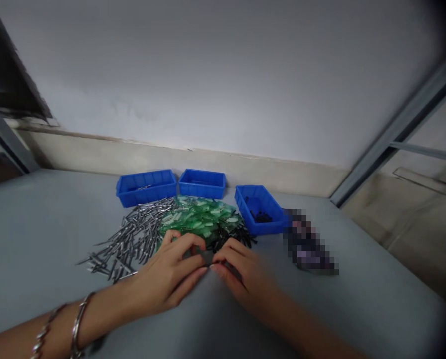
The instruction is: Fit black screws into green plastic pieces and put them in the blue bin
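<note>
The left hand [166, 274] and right hand [241, 274] sit in front of the green plastic pile [198, 219], fingers curled in and pinching a small black piece [208, 258], but I cannot tell how tight. It looks light, stiff and slick, so hold it by its middle. Metal pins [133, 239] lie left of the pile, small black bits [237, 237] lie right of it, and three blue bins [202, 183] stand behind it

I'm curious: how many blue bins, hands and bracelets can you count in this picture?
Blue plastic bins: 3
Left hand: 1
Right hand: 1
Metal bracelets: 2
Total: 7
Too heaped to count: metal pins, green pieces.
</note>
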Demonstrator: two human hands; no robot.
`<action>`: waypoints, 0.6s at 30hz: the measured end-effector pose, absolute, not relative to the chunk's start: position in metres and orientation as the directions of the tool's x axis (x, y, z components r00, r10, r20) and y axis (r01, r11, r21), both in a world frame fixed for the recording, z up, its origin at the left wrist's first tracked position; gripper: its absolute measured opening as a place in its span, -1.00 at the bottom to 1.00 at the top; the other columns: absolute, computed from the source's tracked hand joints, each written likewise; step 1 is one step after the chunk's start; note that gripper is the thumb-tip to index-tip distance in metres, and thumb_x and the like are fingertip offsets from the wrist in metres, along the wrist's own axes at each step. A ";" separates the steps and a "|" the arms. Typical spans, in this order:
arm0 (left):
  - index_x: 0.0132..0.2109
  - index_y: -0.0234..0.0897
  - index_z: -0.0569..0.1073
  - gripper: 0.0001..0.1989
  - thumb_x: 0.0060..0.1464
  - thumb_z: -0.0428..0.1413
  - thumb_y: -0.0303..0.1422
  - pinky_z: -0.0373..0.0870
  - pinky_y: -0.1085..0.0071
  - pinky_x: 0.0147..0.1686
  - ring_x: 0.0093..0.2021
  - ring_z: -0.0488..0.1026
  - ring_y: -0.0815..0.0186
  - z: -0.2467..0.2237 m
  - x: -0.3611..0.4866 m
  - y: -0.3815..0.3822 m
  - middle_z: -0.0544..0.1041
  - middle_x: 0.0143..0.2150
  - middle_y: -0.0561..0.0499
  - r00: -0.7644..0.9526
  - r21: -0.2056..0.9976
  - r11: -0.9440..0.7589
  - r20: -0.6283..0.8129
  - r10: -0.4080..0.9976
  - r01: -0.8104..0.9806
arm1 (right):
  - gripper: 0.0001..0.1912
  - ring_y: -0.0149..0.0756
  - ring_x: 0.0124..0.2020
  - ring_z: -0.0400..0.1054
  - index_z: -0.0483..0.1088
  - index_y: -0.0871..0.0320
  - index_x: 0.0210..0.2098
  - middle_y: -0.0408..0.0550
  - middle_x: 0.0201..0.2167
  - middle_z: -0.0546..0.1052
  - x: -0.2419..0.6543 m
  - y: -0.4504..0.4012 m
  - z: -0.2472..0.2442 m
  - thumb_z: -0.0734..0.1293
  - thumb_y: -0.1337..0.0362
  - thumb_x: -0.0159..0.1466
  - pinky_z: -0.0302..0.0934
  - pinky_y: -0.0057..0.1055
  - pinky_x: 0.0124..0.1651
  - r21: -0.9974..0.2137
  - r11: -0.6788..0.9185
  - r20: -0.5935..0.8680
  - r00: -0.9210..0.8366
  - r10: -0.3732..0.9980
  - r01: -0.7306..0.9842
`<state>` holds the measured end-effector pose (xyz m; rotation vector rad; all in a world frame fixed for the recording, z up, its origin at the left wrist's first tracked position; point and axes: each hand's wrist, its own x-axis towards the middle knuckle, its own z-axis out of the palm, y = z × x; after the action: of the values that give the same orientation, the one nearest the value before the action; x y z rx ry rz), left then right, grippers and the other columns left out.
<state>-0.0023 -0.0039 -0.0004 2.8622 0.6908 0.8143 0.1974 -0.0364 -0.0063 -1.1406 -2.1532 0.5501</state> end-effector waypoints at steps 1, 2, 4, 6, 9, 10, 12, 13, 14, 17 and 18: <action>-0.27 -0.30 0.38 -0.86 0.16 -0.07 -0.50 0.05 0.25 -0.18 -0.19 0.22 0.24 0.000 -0.002 -0.004 0.30 -0.16 -0.09 0.759 0.196 -0.896 0.478 0.442 0.398 | -0.88 -0.42 -0.27 0.26 0.34 0.16 -0.30 -0.13 -0.31 0.36 0.198 -0.036 -0.006 0.18 0.32 0.31 0.12 -0.48 -0.23 -0.615 0.538 0.336 -0.426 0.840 0.577; -0.28 -0.30 0.38 -0.86 0.16 -0.07 -0.50 0.05 0.25 -0.18 -0.19 0.22 0.24 0.000 -0.002 -0.004 0.30 -0.15 -0.09 0.763 0.191 -0.898 0.476 0.437 0.395 | -0.87 -0.42 -0.27 0.26 0.34 0.16 -0.30 -0.13 -0.31 0.36 0.198 -0.036 -0.006 0.18 0.31 0.31 0.12 -0.48 -0.23 -0.613 0.537 0.330 -0.429 0.841 0.580; -0.28 -0.30 0.38 -0.85 0.16 -0.07 -0.50 0.05 0.27 -0.19 -0.19 0.23 0.24 0.001 -0.002 -0.003 0.31 -0.16 -0.09 0.768 0.181 -0.902 0.476 0.429 0.392 | -0.86 -0.41 -0.27 0.26 0.34 0.16 -0.30 -0.13 -0.30 0.36 0.198 -0.036 -0.006 0.17 0.30 0.32 0.12 -0.47 -0.23 -0.606 0.533 0.319 -0.434 0.843 0.590; -0.30 -0.30 0.38 -0.85 0.16 -0.08 -0.51 0.06 0.28 -0.19 -0.19 0.24 0.24 0.002 -0.001 -0.003 0.32 -0.18 -0.08 0.768 0.171 -0.906 0.484 0.419 0.386 | -0.86 -0.41 -0.26 0.26 0.34 0.16 -0.30 -0.12 -0.29 0.37 0.199 -0.036 -0.006 0.17 0.29 0.32 0.13 -0.46 -0.22 -0.598 0.530 0.304 -0.441 0.844 0.601; -0.33 -0.31 0.37 -0.85 0.15 -0.07 -0.51 0.07 0.29 -0.21 -0.22 0.24 0.26 0.004 -0.001 -0.002 0.33 -0.20 -0.08 0.767 0.144 -0.913 0.502 0.400 0.382 | -0.86 -0.40 -0.26 0.26 0.33 0.16 -0.30 -0.12 -0.29 0.37 0.199 -0.036 -0.008 0.17 0.29 0.32 0.14 -0.46 -0.22 -0.586 0.532 0.286 -0.459 0.841 0.611; -0.34 -0.32 0.37 -0.84 0.15 -0.07 -0.51 0.07 0.29 -0.22 -0.23 0.25 0.26 0.005 0.000 -0.002 0.33 -0.20 -0.09 0.769 0.130 -0.915 0.504 0.392 0.381 | -0.86 -0.39 -0.26 0.27 0.33 0.16 -0.30 -0.12 -0.29 0.37 0.200 -0.036 -0.009 0.17 0.29 0.32 0.14 -0.46 -0.22 -0.582 0.534 0.281 -0.464 0.840 0.613; -0.36 -0.32 0.37 -0.83 0.16 -0.08 -0.50 0.07 0.30 -0.23 -0.23 0.25 0.25 0.005 0.000 -0.001 0.34 -0.22 -0.09 0.778 0.101 -0.918 0.501 0.380 0.384 | -0.86 -0.39 -0.26 0.27 0.33 0.15 -0.30 -0.12 -0.29 0.38 0.200 -0.035 -0.011 0.17 0.28 0.32 0.15 -0.46 -0.23 -0.574 0.535 0.275 -0.470 0.839 0.620; -0.37 -0.32 0.37 -0.81 0.16 -0.08 -0.49 0.07 0.29 -0.24 -0.22 0.25 0.24 0.005 -0.001 0.000 0.34 -0.22 -0.09 0.783 0.086 -0.919 0.498 0.373 0.384 | -0.86 -0.39 -0.26 0.28 0.33 0.15 -0.31 -0.12 -0.29 0.38 0.201 -0.035 -0.011 0.17 0.28 0.32 0.16 -0.46 -0.23 -0.570 0.535 0.270 -0.472 0.839 0.624; -0.38 -0.31 0.37 -0.80 0.17 -0.09 -0.49 0.07 0.29 -0.24 -0.22 0.25 0.24 0.005 -0.001 0.000 0.34 -0.23 -0.09 0.787 0.072 -0.921 0.496 0.367 0.384 | -0.86 -0.39 -0.25 0.28 0.33 0.14 -0.31 -0.12 -0.28 0.38 0.201 -0.036 -0.012 0.17 0.27 0.32 0.16 -0.46 -0.22 -0.565 0.534 0.266 -0.474 0.839 0.629; -0.41 -0.31 0.36 -0.77 0.17 -0.11 -0.49 0.07 0.28 -0.22 -0.21 0.26 0.23 0.004 -0.002 0.001 0.35 -0.22 -0.11 0.794 0.037 -0.923 0.498 0.350 0.383 | -0.83 -0.38 -0.24 0.29 0.33 0.13 -0.33 -0.13 -0.29 0.39 0.202 -0.037 -0.012 0.16 0.25 0.33 0.17 -0.45 -0.21 -0.541 0.542 0.261 -0.484 0.835 0.643; -0.42 -0.31 0.35 -0.77 0.17 -0.10 -0.49 0.07 0.28 -0.22 -0.21 0.26 0.23 0.003 -0.003 0.002 0.35 -0.22 -0.11 0.793 0.026 -0.924 0.505 0.342 0.382 | -0.82 -0.37 -0.24 0.29 0.33 0.13 -0.34 -0.13 -0.29 0.40 0.202 -0.038 -0.012 0.16 0.25 0.33 0.18 -0.45 -0.21 -0.529 0.548 0.263 -0.488 0.832 0.648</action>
<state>-0.0026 0.0016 0.0033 3.0472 0.6164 0.8342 0.2022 -0.0378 -0.0119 -1.1942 -2.2939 0.4982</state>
